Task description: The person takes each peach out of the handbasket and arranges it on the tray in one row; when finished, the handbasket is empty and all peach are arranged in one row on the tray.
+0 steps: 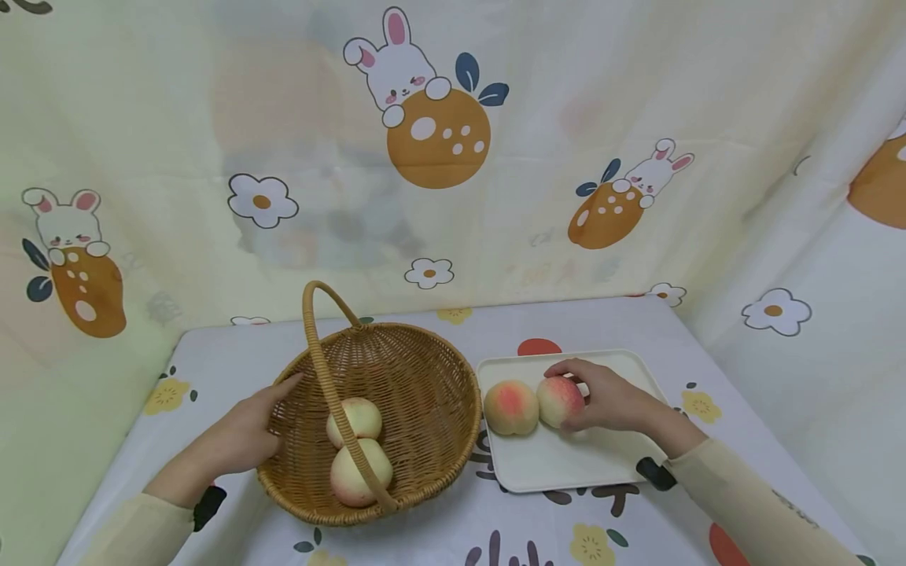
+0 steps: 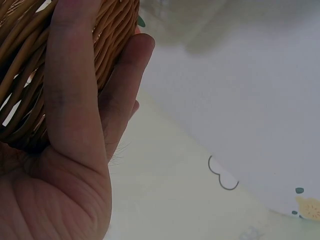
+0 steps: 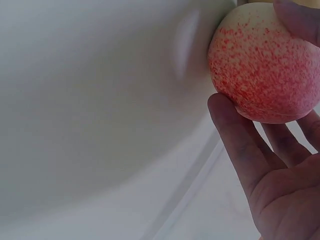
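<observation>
A brown wicker basket [image 1: 425, 393] with an arched handle stands tilted toward me, with two pale peaches [image 1: 361, 472] inside. My left hand [image 1: 244, 432] rests against its left side, fingers fairly straight; in the left wrist view the wicker wall [image 2: 112, 40] touches the fingers. On the white tray [image 1: 566, 464] to the right sit two more peaches. My right hand [image 1: 609, 397] holds the pink-speckled peach [image 1: 559, 401] between thumb and fingers. That peach [image 3: 265, 65] fills the upper right of the right wrist view. The other, an orange-blushed peach [image 1: 511, 407], lies just left of it.
A white printed cloth [image 1: 233, 346] covers the table. Behind it hangs a patterned curtain [image 1: 531, 220] with rabbits and flowers, and more curtain closes off the right side. The basket's right rim comes close to the tray's left edge.
</observation>
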{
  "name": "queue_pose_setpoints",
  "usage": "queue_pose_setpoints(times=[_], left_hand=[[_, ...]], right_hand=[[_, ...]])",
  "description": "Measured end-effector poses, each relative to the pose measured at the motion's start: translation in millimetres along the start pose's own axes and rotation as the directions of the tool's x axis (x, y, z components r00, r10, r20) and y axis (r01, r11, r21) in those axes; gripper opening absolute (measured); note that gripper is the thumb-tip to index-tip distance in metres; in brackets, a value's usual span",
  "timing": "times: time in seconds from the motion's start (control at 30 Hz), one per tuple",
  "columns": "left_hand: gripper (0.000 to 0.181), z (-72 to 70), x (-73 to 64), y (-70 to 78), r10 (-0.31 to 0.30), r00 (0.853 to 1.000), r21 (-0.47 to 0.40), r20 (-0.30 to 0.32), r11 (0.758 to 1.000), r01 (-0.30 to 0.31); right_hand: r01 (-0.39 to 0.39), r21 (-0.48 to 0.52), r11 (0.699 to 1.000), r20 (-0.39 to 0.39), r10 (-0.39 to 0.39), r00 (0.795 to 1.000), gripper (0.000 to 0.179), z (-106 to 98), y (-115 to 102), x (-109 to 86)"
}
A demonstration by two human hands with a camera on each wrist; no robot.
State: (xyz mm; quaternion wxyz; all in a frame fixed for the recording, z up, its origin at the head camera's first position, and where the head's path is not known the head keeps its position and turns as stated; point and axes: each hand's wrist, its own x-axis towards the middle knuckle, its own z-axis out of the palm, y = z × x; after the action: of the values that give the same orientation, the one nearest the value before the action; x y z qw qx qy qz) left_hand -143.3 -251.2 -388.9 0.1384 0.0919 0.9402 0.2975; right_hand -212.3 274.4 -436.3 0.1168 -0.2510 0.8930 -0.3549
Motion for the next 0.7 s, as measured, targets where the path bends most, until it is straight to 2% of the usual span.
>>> queue_pose_setpoints(times=[0.13, 0.27, 0.4, 0.5, 0.7], left_hand=[[0.096, 0.0, 0.0, 0.7, -0.002, 1.000, 0.003, -0.005, 1.000, 0.002], [0.096, 0.6, 0.0, 0.9, -0.001, 1.000, -0.001, -0.005, 1.000, 0.001], [0.095, 1.0, -0.3, 0.9, 0.004, 1.000, 0.002, -0.011, 1.000, -0.004], [0.095, 0.8, -0.6, 0.9, 0.003, 1.000, 0.005, -0.011, 1.000, -0.003], [0.095, 0.3, -0.1, 1.4, -0.002, 1.000, 0.002, -0.003, 1.000, 0.002]], right_hand=[[0.014, -0.035, 0.999, 0.010, -0.014, 1.000, 0.072, -1.1, -3.9, -0.4], [0.033, -0.079, 0.996, -0.003, -0.033, 0.999, 0.088, -6.0, -20.3, 4.0], [0.058, -0.052, 0.997, -0.043, -0.060, 0.997, 0.105, -12.5, -57.4, 17.0], [0.123, -0.015, 0.992, -0.053, -0.124, 0.991, 0.111, -11.3, -88.3, 30.2], [0.228, 0.096, 0.969, 0.001, -0.229, 0.973, 0.113, 15.5, -137.9, 52.0]])
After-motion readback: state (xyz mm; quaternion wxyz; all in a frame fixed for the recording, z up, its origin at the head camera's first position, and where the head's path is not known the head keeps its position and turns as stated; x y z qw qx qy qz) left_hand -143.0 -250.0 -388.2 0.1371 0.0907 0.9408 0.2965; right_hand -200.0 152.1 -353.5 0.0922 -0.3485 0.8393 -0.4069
